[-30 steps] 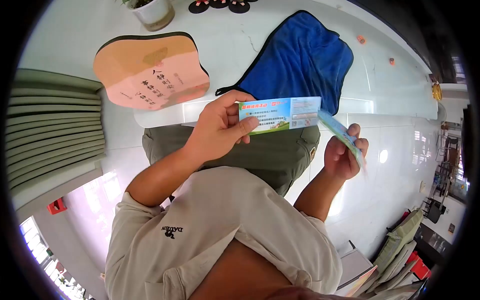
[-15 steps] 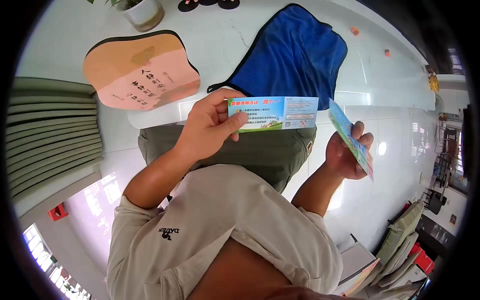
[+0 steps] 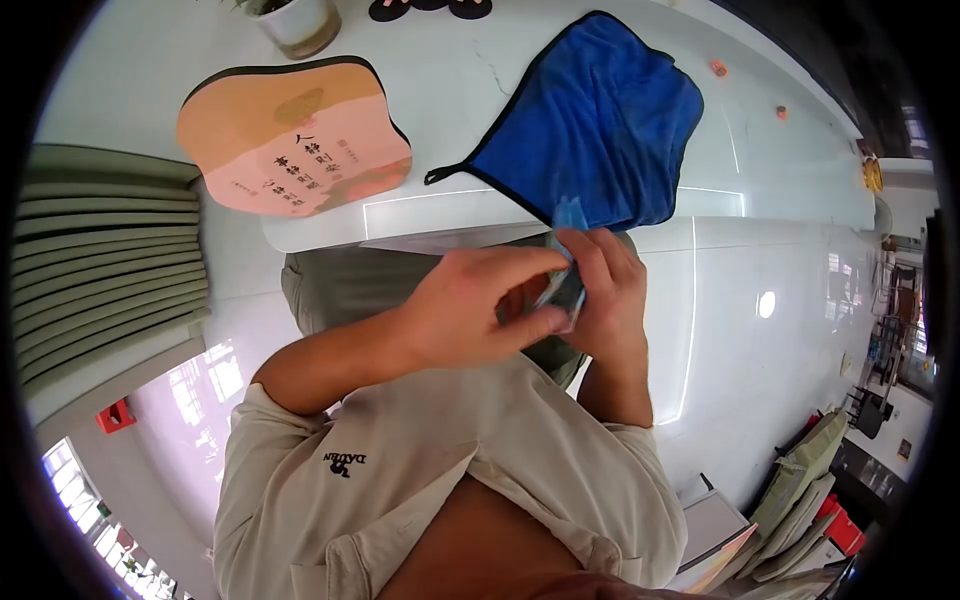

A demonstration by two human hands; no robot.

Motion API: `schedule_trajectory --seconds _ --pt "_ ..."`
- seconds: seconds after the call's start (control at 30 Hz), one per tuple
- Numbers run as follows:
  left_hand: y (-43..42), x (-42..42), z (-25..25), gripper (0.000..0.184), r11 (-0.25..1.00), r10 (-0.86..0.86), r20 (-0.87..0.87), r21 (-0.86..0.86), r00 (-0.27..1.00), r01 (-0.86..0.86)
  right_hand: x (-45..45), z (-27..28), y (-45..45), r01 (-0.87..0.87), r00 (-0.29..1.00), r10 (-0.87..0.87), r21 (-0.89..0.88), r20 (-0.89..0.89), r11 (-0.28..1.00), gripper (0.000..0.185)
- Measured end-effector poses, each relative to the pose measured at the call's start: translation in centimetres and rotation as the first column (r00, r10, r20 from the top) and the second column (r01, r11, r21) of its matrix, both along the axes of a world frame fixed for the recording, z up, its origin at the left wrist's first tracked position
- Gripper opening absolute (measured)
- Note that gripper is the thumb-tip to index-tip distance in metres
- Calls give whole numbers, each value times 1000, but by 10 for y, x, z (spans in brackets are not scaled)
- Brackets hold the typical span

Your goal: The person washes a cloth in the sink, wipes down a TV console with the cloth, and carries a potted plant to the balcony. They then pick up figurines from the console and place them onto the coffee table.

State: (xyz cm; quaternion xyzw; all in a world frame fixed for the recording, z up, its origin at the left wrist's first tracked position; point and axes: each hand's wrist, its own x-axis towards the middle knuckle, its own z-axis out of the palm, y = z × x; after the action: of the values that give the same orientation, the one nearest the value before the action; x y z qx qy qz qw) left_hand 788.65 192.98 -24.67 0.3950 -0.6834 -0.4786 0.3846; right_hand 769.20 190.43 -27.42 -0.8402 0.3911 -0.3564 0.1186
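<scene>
Both hands meet in front of my chest around the printed leaflets (image 3: 568, 218), which are bluish, turned nearly edge-on and somewhat blurred. My right hand (image 3: 612, 292) grips them from the right, its fingers bent over their upper part. From the left, my left hand (image 3: 475, 305) closes on their near side with thumb and fingers. How many sheets lie in the grip cannot be told. Just beyond my hands, a blue cloth (image 3: 600, 125) with black edging is spread on the white table (image 3: 440, 95). The leaflets' top end overlaps the cloth's near edge in view.
A pink and orange mat (image 3: 300, 140) with black lettering lies at the table's left. Behind it stands a white plant pot (image 3: 298, 25). Two small orange items (image 3: 719, 68) rest at the right. Green pleated fabric (image 3: 105, 250) hangs at left; stacked cushions (image 3: 800, 480) stand lower right.
My hands have come together. The leaflet from my left hand and the one from my right now meet between them, turned edge-on. The view has shifted slightly.
</scene>
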Motion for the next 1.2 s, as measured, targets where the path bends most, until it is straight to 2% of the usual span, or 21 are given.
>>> schedule_trajectory --seconds 0.03,0.13,0.17,0.2,0.23,0.27,0.37,0.57,0.73,0.87,1.0,1.03,1.13,1.2 --pt "1 1 0 53 1000 -30 12 -2 999 30 0 -1 -1 -43 996 39 53 83 998 54" --pt "-2 12 3 68 984 -121 -55 -140 991 112 -5 -5 -2 -166 942 107 164 320 972 53" --pt "-1 16 3 81 988 -99 -15 -119 995 97 -8 -6 -3 -216 906 127 185 403 959 54" --pt "-4 16 1 82 969 -19 39 -245 999 29 -11 -8 -3 -265 864 139 202 485 943 55" --pt "-11 17 -2 83 929 66 82 -369 994 -32 -16 -21 -3 -378 739 151 219 657 899 56" --pt "-15 17 -5 83 869 155 112 -489 981 -82 -18 -25 -3 -447 652 154 212 742 869 57" --pt "-15 14 -8 82 930 63 130 -368 989 -11 -24 -36 -2 -665 377 150 154 914 731 63" --pt "-11 13 -14 79 973 -35 121 -224 992 62 -20 -46 -1 -671 404 156 176 901 721 69" --pt "-15 13 -10 70 954 -11 60 -298 998 29 -19 -48 -4 -633 452 169 182 876 752 72" --pt "-16 14 -13 62 944 6 59 -330 998 14 -17 -50 -2 -641 425 161 171 891 749 74" --pt "-16 17 -16 64 931 21 42 -364 999 -4 -13 -52 -6 -650 361 199 93 911 754 86" --pt "-16 18 -17 64 931 31 35 -364 999 -16 -14 -52 -5 -641 383 188 114 904 759 95" --pt "-18 20 -17 63 918 57 32 -395 998 -39 -10 -50 -10 -591 420 242 60 875 805 106" --pt "-19 21 -18 63 911 71 34 -410 997 -51 -9 -49 -9 -597 397 224 65 890 800 113"
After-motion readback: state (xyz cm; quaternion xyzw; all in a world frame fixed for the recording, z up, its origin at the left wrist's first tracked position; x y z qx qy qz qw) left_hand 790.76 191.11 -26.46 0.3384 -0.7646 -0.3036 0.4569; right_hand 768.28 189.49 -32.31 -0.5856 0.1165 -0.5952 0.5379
